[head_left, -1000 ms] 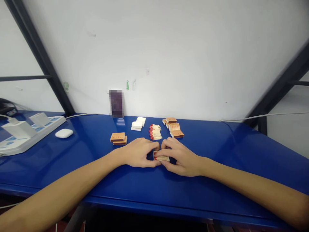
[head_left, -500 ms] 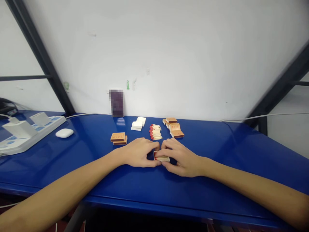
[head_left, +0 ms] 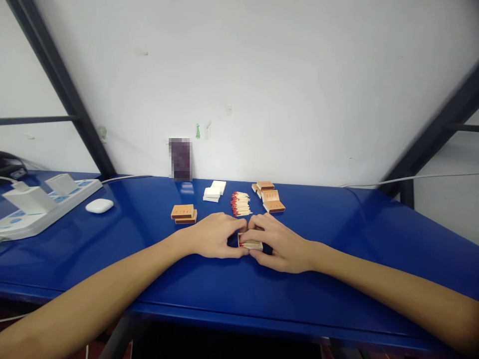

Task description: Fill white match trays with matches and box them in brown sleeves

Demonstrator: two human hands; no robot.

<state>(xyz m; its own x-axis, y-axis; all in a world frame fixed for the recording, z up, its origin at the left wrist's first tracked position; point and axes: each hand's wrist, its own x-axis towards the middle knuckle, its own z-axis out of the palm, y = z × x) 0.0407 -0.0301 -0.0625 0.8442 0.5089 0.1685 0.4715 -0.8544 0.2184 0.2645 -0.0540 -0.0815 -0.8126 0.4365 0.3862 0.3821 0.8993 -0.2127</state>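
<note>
A small white matchbox tray (head_left: 256,246) with matches in it lies on the blue table. My left hand (head_left: 220,236) grips its left end between thumb and fingers. My right hand (head_left: 282,244) is closed around the right part, thumb at the near side and a finger over the matches inside. Just beyond the hands is a pile of red-tipped matches (head_left: 241,204). White trays (head_left: 214,191) lie to the left of the pile, and several orange matchbox sleeves (head_left: 271,196) to its right. Two stacked orange matchboxes (head_left: 183,213) sit beyond my left wrist.
A white power strip (head_left: 48,212) with plugged-in adapters occupies the table's left side, beside a white rounded case (head_left: 99,205). A dark, blurred rectangular object (head_left: 181,160) leans on the wall. Dark metal frame bars (head_left: 63,85) rise at both sides.
</note>
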